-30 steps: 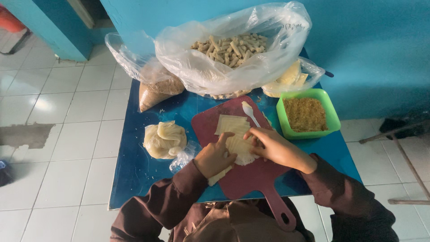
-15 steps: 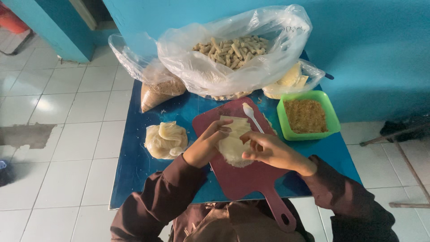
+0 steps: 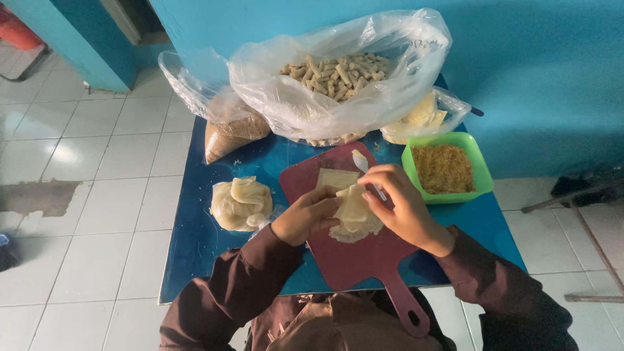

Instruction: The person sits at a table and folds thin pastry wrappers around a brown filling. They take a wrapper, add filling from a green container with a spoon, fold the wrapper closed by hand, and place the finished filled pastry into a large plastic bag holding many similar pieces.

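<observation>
My left hand (image 3: 305,216) and my right hand (image 3: 398,203) both pinch a pale yellow dough wrapper (image 3: 354,209) over a dark red cutting board (image 3: 354,250). The wrapper is lifted and folded between my fingers. Under it lies a round patch of pale crumbs. Another flat square wrapper (image 3: 336,177) lies on the board just beyond my hands. A white spoon (image 3: 361,162) rests at the board's far edge, next to my right fingers.
The board sits on a blue table (image 3: 195,240). A green tub of brown filling (image 3: 444,168) stands right. A big clear bag of rolled sticks (image 3: 338,77), a bag of brown crumbs (image 3: 229,133), a bag of wrappers (image 3: 422,117) and a dough lump (image 3: 240,203) surround it.
Both hands moved from pressing flat on the board to lifting and folding the wrapper between them.
</observation>
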`<move>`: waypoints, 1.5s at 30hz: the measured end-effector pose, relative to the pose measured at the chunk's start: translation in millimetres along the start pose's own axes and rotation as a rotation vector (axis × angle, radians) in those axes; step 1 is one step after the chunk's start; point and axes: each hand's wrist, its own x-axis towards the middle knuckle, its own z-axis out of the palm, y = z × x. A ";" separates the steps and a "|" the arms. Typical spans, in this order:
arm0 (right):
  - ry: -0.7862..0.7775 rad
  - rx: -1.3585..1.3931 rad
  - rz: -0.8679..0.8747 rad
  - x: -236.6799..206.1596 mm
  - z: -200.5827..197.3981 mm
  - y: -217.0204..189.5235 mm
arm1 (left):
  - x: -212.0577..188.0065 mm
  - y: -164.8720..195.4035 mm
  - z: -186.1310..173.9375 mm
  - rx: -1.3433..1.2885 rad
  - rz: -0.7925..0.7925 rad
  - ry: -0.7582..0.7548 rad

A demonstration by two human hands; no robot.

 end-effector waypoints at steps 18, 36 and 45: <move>-0.128 0.125 0.052 -6.8 2.5 8.8 | -2.2 0.4 0.7 0.051 0.128 -0.114; -0.096 0.996 0.761 -4.7 1.2 38.3 | 10.2 -7.4 -14.1 0.263 0.230 -0.001; -0.096 0.415 0.532 -15.0 13.8 32.0 | -17.5 8.2 37.2 0.913 0.648 0.283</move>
